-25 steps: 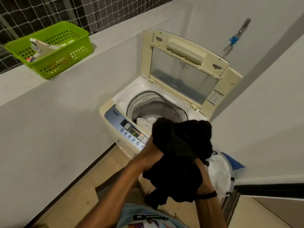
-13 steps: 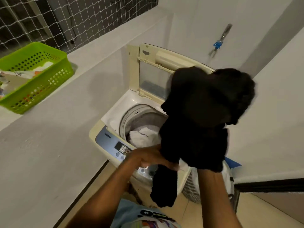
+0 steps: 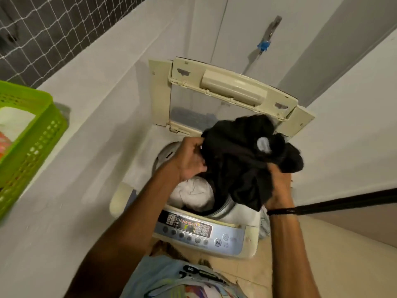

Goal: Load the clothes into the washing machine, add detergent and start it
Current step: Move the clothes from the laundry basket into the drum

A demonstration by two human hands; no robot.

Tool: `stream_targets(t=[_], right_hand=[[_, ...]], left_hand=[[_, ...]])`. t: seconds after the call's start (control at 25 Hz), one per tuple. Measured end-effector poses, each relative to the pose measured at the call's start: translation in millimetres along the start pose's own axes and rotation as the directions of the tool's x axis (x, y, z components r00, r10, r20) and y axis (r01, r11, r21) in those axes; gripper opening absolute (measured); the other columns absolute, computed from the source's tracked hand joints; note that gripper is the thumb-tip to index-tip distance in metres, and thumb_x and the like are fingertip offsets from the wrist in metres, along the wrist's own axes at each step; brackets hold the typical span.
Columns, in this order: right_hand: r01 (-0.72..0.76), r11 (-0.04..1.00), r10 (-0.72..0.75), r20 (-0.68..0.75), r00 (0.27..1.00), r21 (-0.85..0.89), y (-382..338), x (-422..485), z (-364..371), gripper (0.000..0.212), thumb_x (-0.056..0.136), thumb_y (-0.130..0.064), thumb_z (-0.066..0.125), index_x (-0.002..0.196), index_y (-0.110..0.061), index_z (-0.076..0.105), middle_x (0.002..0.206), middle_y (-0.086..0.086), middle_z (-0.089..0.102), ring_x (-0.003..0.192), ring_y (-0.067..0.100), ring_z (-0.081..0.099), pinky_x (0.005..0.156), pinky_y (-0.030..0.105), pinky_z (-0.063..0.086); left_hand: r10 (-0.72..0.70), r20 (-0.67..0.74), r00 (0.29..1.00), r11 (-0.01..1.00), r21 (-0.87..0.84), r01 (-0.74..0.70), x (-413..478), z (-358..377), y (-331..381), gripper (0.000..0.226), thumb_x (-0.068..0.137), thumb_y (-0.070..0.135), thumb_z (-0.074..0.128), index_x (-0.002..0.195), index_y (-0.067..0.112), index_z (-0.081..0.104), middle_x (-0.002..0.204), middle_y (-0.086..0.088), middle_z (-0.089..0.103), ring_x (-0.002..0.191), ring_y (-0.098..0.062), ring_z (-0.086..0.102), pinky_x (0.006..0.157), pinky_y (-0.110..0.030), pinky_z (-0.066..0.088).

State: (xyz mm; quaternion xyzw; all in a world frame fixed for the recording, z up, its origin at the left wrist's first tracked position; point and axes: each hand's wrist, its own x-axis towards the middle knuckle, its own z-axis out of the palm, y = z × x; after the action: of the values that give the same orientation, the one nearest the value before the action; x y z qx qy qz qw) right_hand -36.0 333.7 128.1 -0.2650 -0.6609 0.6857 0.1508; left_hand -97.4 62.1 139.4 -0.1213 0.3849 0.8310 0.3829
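The top-loading washing machine [image 3: 214, 211] stands in a corner with its lid [image 3: 225, 97] raised against the wall. The drum mouth is open and a white garment [image 3: 193, 193] already lies inside. A black bundle of clothes [image 3: 245, 160] is held above the drum, its lower edge hanging to the drum rim at the right front.

Grip: left hand [image 3: 190, 161] is clenched on the bundle's left edge; right hand [image 3: 278, 186] is clenched on its lower right portion.

Risks, as judged:
- The bundle sits toward the right of the opening. If let go there, part could drape over the rim or fall outside the machine.
- Trailing cloth could catch between drum and tub rim, or under the lid when it is closed.
- Dark cloth is going in with a white item; colour transfer is possible.
- A pale patch [image 3: 263, 144] shows within the bundle; whether it is a label or a separate item cannot be told.

Not determinable:
- Drum depth and fill level, masked by bundle and hands.
- Control panel [image 3: 189, 227] legends, blurred.
- The green basket [image 3: 32, 134] on the ledge is cut off at left, its contents unclear.
- No detergent is identifiable.
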Motion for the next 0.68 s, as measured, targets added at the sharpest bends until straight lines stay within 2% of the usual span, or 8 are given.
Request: stream_targets(t=[0.04, 0.12, 0.2, 0.28, 0.44, 0.52, 0.6, 0.68], right_hand=[[-0.024, 1.0, 0.024, 0.021, 0.999, -0.005, 13, -17, 27, 0.019, 0.087, 0.001, 0.059, 0.097, -0.013, 0.065, 0.097, 0.004, 0.067, 0.077, 0.011, 0.066, 0.076, 0.03, 0.052], [0.007, 0.962, 0.017, 0.085, 0.996, -0.271, 31, -50, 74, 0.021, 0.083, -0.011, 0.064, 0.104, -0.015, 0.066, 0.104, 0.003, 0.07, 0.092, 0.015, 0.069, 0.084, 0.035, 0.054], [0.055, 0.874, 0.052, 0.204, 0.978, -0.483, 76, -49, 88, 0.048, 0.079, -0.032, 0.065, 0.124, -0.014, 0.06, 0.123, 0.008, 0.065, 0.116, 0.023, 0.061, 0.101, 0.042, 0.048], [0.065, 0.801, 0.132, 0.282, 0.95, -0.595, 99, -46, 93, 0.065, 0.079, -0.044, 0.068, 0.136, -0.017, 0.051, 0.132, 0.003, 0.061, 0.123, 0.017, 0.056, 0.107, 0.04, 0.043], [0.096, 0.777, 0.085, 0.255, 0.963, -0.622, 100, -62, 110, 0.061, 0.083, -0.021, 0.074, 0.137, -0.011, 0.048, 0.123, 0.001, 0.063, 0.107, 0.007, 0.055, 0.085, 0.003, 0.04], [0.127, 0.772, 0.007, 0.208, 0.978, -0.623, 102, -59, 117, 0.071, 0.082, -0.016, 0.074, 0.143, -0.009, 0.039, 0.119, -0.001, 0.062, 0.103, 0.007, 0.056, 0.078, -0.003, 0.04], [0.062, 0.74, 0.067, 0.164, 0.984, -0.67, 113, -55, 122, 0.093, 0.081, -0.03, 0.074, 0.153, -0.015, 0.018, 0.135, 0.008, 0.054, 0.115, 0.02, 0.059, 0.094, 0.02, 0.05], [-0.095, 0.594, 0.269, 0.086, 0.959, -0.799, 130, -56, 123, 0.101, 0.082, -0.045, 0.071, 0.155, -0.019, 0.007, 0.149, 0.025, 0.034, 0.126, 0.038, 0.051, 0.101, 0.041, 0.047]], left_hand=[[-0.044, 0.005, 0.999, 0.994, 0.099, 0.043, 10, -10, -5, 0.035, 0.085, 0.033, 0.059, 0.114, 0.015, 0.067, 0.131, -0.011, 0.063, 0.115, -0.027, 0.06, 0.108, -0.048, 0.04], [-0.037, 0.017, 0.999, 0.941, 0.336, 0.029, 23, -29, -31, 0.055, 0.077, 0.045, 0.075, 0.127, 0.026, 0.062, 0.13, 0.0, 0.065, 0.122, -0.021, 0.059, 0.108, -0.049, 0.04], [0.166, -0.052, 0.985, 0.811, 0.575, -0.106, 37, -53, -53, 0.085, 0.065, 0.027, 0.09, 0.14, 0.026, 0.049, 0.137, 0.002, 0.059, 0.127, -0.016, 0.054, 0.11, -0.041, 0.039], [0.368, -0.166, 0.915, 0.711, 0.684, -0.162, 42, -72, -57, 0.093, 0.066, 0.005, 0.085, 0.146, 0.017, 0.039, 0.143, -0.003, 0.051, 0.131, -0.017, 0.048, 0.107, -0.029, 0.038], [0.425, -0.188, 0.885, 0.648, 0.746, -0.153, 46, -96, -49, 0.084, 0.072, 0.009, 0.082, 0.145, 0.02, 0.042, 0.137, 0.004, 0.053, 0.126, -0.012, 0.049, 0.104, -0.026, 0.039], [0.387, -0.184, 0.904, 0.612, 0.785, -0.102, 55, -109, -51, 0.089, 0.07, 0.019, 0.085, 0.146, 0.022, 0.039, 0.142, 0.002, 0.052, 0.129, -0.014, 0.048, 0.108, -0.031, 0.039], [0.263, -0.25, 0.932, 0.547, 0.834, 0.069, 66, -127, -58, 0.103, 0.066, 0.033, 0.088, 0.15, 0.017, 0.031, 0.147, -0.007, 0.047, 0.136, -0.024, 0.044, 0.112, -0.04, 0.038], [0.067, -0.424, 0.903, 0.388, 0.845, 0.368, 71, -146, -65, 0.128, 0.063, 0.048, 0.086, 0.154, 0.007, 0.007, 0.152, -0.021, 0.036, 0.14, -0.037, 0.037, 0.113, -0.046, 0.036]])
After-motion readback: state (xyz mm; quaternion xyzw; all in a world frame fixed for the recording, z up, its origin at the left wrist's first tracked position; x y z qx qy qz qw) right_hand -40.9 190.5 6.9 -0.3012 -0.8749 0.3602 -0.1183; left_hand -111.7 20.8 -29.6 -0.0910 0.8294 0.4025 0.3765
